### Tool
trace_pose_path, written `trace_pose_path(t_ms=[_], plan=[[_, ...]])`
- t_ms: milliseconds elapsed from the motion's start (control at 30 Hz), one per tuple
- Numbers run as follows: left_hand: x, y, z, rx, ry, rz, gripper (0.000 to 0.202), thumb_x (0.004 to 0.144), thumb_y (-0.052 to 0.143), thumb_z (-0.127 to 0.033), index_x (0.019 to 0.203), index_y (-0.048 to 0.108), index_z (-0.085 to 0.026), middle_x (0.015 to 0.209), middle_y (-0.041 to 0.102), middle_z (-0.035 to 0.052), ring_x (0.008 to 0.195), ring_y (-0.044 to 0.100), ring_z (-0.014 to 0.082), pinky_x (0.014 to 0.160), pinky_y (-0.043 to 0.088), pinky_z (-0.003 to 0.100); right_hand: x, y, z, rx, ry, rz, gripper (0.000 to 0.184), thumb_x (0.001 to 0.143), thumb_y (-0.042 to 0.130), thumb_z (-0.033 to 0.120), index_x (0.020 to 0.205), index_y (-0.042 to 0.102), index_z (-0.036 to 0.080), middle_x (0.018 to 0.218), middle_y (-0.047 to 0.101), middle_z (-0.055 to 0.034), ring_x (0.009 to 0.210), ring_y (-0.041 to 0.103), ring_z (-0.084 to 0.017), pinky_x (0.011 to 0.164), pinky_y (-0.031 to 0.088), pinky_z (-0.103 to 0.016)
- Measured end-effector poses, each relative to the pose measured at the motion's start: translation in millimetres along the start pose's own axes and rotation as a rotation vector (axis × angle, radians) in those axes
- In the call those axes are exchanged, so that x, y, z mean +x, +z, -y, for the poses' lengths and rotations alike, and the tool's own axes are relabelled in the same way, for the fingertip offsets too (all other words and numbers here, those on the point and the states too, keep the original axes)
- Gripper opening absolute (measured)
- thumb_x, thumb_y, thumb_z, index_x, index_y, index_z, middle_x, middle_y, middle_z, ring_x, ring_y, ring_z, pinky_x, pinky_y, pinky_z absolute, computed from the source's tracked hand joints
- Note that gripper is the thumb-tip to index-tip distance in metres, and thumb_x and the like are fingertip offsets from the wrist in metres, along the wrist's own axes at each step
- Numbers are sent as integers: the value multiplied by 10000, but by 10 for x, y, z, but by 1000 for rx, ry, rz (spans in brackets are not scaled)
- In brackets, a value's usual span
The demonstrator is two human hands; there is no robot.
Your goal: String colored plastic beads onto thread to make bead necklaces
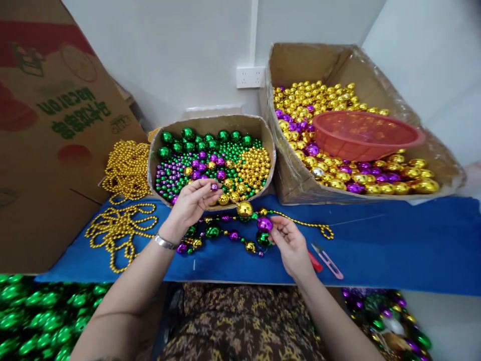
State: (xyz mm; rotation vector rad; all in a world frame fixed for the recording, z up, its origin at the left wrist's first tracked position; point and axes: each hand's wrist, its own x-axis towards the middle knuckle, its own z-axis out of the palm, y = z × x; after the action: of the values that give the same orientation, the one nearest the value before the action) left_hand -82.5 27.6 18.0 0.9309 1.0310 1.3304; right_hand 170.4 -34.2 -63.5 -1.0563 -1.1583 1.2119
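My left hand (191, 203) hovers over the front rim of a small cardboard box (154, 165) of green, purple and gold beads, pinching a small purple bead (214, 186) between thumb and fingers. A silver bracelet circles that wrist. My right hand (289, 243) is closed on a larger purple bead (264, 223) at the end of a partly strung strand (225, 233) of mixed beads lying on the blue cloth (394, 240). A large gold bead (244, 209) sits on the strand between the hands.
A big cardboard box (296, 175) of gold and purple beads holds a red plastic basket (364, 134). Gold bead strings (120, 220) lie at left, thread snips (328, 260) at right. Green beads (41, 316) are below left, mixed beads (391, 321) below right.
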Motion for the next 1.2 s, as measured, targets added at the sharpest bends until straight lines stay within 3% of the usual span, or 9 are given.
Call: trace_pose_path(t_ms=[367,667,833,1033,1200], plan=[[-79,222,135,-126,-77,-21,281,652,833,-258,824,634,-162,758,693,2,777,713,158,671,597,239,-17,-24,26,-24,-5,-12,284,848,627,403,1060,599,216,865,623,-35,683,577,-137,625,534,-281],[-140,303,165,-132,-22,-39,270,642,836,-235,794,631,-146,731,691,12,757,712,160,653,587,229,-3,-27,19,-44,-23,-11,271,855,619,397,1059,601,220,863,626,-30,676,571,-130,637,534,-275],[-152,387,236,-128,50,-70,260,661,823,-229,789,611,-149,739,679,3,760,708,154,686,586,251,-36,-26,-13,-123,-93,-87,261,877,590,391,1070,598,215,847,623,-28,687,580,-136,637,528,-276],[-116,665,377,-189,184,-169,315,648,828,-217,872,611,-177,785,637,-16,818,701,151,713,567,250,-124,-39,3,-322,-221,-192,224,915,549,340,1093,602,214,858,635,-32,738,600,-147,712,515,-298],[-83,931,493,-193,152,-87,332,622,841,-235,898,666,-174,822,659,2,826,685,140,788,546,272,-45,-271,30,-381,-241,-222,217,903,563,332,1085,600,221,864,641,-28,752,599,-147,734,511,-300]])
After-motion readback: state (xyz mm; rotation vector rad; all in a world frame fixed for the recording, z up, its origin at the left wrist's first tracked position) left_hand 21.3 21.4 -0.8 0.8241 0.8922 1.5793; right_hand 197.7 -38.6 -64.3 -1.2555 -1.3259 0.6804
